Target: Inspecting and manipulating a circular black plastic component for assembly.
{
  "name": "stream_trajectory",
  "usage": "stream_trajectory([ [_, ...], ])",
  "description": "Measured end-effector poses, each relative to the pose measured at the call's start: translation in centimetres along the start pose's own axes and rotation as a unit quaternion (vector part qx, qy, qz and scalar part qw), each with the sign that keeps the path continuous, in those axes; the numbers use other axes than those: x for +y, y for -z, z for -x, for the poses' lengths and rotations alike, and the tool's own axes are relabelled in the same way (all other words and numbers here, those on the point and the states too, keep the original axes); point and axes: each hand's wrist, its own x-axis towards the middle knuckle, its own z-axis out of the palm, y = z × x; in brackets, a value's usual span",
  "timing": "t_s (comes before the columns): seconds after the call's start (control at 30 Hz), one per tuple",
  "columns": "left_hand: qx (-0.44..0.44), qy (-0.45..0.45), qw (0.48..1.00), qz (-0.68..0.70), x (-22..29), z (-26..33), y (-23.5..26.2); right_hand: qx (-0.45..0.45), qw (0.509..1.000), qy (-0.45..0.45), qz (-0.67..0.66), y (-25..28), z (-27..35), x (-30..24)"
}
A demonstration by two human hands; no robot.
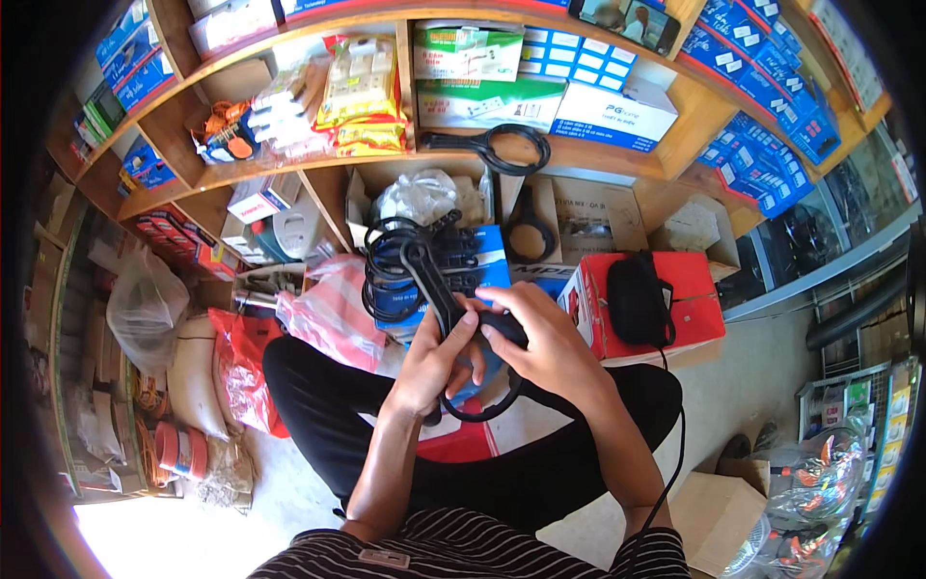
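Above my lap, my left hand (432, 369) is closed around a black ring-ended bar (432, 285), which tilts up and away with a small loop at its far end. My right hand (545, 340) is closed with its fingers on a rounded black piece (504, 329) beside the bar. Whether the two are joined is hidden by my fingers. A black curved band (489, 417) hangs just below my hands. Beyond them, coiled black cables (386, 289) lie on a blue box (492, 253).
A red box (696, 307) at the right carries a black case (637, 299). Ahead, a black large-ringed part (521, 151) rests at the wooden shelf edge, and another ringed part (531, 232) leans below. Plastic bags (333, 309) lie left; a cardboard box (719, 516) stands lower right.
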Motion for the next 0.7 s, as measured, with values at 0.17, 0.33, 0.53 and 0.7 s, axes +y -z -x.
stream_trajectory([
  [0.17,-0.018,0.005,0.999,-0.031,0.6,0.1,0.8,-0.038,0.998,0.035,0.027,0.5,0.2,0.4],
  [0.33,-0.016,-0.006,0.999,-0.045,0.4,-0.4,1.0,-0.018,0.999,0.023,-0.017,0.1,0.0,1.0],
  [0.53,0.027,-0.022,0.999,-0.015,0.4,-0.4,0.9,0.016,1.000,0.014,0.006,-0.3,-0.4,0.2],
  [0.7,0.022,-0.046,0.999,-0.018,0.3,-0.3,1.0,0.035,0.995,0.047,0.082,-0.7,-0.3,0.4],
])
